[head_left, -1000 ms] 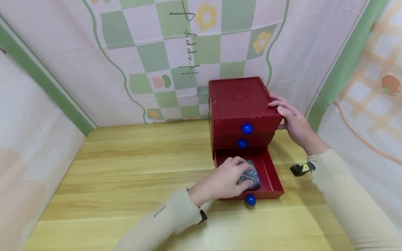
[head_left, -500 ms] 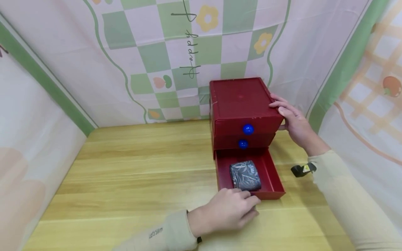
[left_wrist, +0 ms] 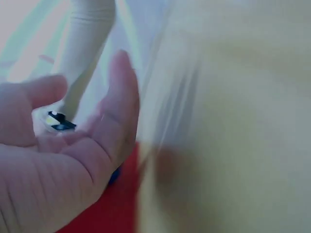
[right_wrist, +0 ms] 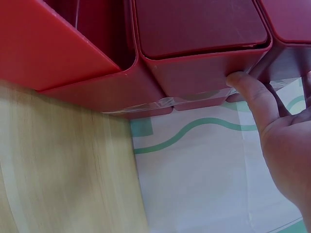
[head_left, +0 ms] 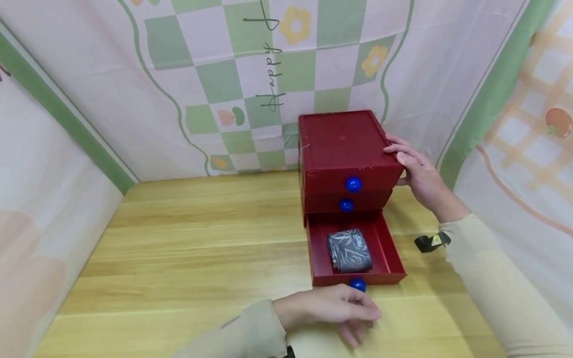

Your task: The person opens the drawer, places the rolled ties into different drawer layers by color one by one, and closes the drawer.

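Observation:
A dark red cabinet [head_left: 342,139] of stacked drawers stands on the table, each drawer front with a round blue knob. Its bottom drawer [head_left: 387,248] is pulled out, and inside lies a dark, folded bundle [head_left: 350,251] with a pale leaf print. My left hand [head_left: 329,308] is just in front of this drawer, by the lowest blue knob [head_left: 358,284], empty, with fingers loosely bent and apart. In the left wrist view its palm and raised fingers show over blurred red. My right hand [head_left: 421,174] rests against the cabinet's right side, thumb pressing the wall [right_wrist: 204,73] in the right wrist view.
The wooden table [head_left: 192,238] extends left of the cabinet. A printed cloth [head_left: 215,74] hangs behind, with more cloth at both sides. Clear tape [right_wrist: 167,102] runs along the cabinet's side. A black wrist device [head_left: 431,242] is by the right sleeve.
My left hand has left the folded bundle, moved toward me over the drawer front to the knob, then a little lower with its fingers loosening. My right hand stays where it was.

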{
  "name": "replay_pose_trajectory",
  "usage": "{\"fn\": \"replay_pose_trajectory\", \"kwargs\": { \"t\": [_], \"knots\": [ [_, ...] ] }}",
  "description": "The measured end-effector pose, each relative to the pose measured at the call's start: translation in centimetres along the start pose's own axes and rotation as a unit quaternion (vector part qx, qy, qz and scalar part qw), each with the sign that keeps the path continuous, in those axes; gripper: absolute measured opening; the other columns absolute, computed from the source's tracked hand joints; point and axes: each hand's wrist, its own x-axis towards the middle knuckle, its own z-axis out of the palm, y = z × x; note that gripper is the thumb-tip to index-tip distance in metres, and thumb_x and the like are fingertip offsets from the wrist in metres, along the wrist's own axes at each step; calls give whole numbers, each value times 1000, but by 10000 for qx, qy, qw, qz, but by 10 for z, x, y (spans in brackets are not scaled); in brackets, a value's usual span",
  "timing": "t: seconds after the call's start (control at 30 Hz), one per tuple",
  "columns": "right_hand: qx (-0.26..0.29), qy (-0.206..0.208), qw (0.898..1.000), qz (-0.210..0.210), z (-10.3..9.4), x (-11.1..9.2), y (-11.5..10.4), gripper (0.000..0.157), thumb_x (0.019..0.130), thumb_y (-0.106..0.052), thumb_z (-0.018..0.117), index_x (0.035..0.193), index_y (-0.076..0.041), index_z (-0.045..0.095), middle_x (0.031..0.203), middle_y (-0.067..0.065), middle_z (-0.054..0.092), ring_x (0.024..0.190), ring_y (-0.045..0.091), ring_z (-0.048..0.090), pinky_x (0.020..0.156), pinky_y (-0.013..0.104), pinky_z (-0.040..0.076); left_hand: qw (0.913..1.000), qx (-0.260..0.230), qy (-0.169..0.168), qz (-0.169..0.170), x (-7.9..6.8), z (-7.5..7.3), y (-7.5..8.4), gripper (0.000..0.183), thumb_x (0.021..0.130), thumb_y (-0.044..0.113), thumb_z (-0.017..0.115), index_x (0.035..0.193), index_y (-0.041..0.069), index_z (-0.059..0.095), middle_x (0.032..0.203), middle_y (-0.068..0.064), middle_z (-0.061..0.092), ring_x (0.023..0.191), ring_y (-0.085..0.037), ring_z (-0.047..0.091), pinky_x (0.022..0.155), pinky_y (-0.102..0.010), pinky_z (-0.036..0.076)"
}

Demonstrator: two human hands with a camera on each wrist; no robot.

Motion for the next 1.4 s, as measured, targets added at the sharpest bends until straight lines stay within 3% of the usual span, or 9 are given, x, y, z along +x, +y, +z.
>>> {"fn": "replay_pose_trajectory", "kwargs": {
  "t": [0.1,0.2,0.27,0.43,0.83,1.07,1.23,1.33,1.4],
  "knots": [
    [1,11,10000,-6,0,0,0,32,110,-21,45,131,-6,63,165,2,26,141,26,32,69,28,60,9933,-1126,-34,-269,7,3,-7,35,107,31,54,122,3,66,95,-7,68,77,-24,69,74,-48,61],
    [-19,31,10000,-11,0,0,0,32,110,-21,44,131,-6,63,164,2,26,140,26,32,69,28,60,9852,-1657,-101,-435,13,4,-12,42,107,39,51,126,4,63,98,-9,68,95,-37,70,87,-57,55],
    [-31,37,10000,-9,0,0,0,32,110,-21,44,131,-6,63,164,1,26,141,26,32,69,28,60,9796,-1930,-181,-527,16,4,-15,45,106,43,50,127,5,61,98,-9,68,102,-38,69,96,-60,48],
    [-8,12,10000,-23,-1,1,0,32,110,-20,44,132,-5,63,165,2,26,141,27,30,69,29,60,9660,-2517,-243,-539,22,1,-20,42,106,48,46,124,11,55,94,-7,66,81,-20,68,107,-62,35],
    [49,-38,10000,-64,-1,1,2,32,110,-19,43,131,-5,63,165,2,25,141,26,31,69,29,60,9664,-2531,-172,-414,26,1,-24,30,106,48,42,110,19,51,87,-2,64,69,-13,63,106,-61,35],
    [54,-24,9999,-85,0,1,2,31,110,-19,44,130,-5,63,165,2,26,141,26,33,69,29,60,9692,-2432,-233,-326,25,0,-26,32,106,50,42,111,19,50,87,-1,63,69,-13,63,101,-55,45],
    [56,-32,9999,-91,0,1,2,31,110,-19,44,129,-5,63,165,2,26,141,26,31,69,30,61,9665,-2535,-188,-345,26,0,-26,32,106,50,43,111,19,51,86,-1,63,67,-13,63,76,-39,60],
    [54,-27,10000,-78,0,1,2,31,110,-20,44,129,-5,63,165,2,26,141,26,31,69,30,61,9638,-2641,-138,-343,26,0,-25,33,105,50,43,109,18,52,84,-1,63,65,-12,62,60,-30,57],
    [50,-20,10000,-68,0,0,1,31,110,-20,43,129,-6,63,165,2,25,141,26,31,69,30,61,9625,-2691,-119,-329,26,0,-24,32,105,49,44,108,18,52,83,-1,63,65,-12,62,59,-30,57]
  ]
}}
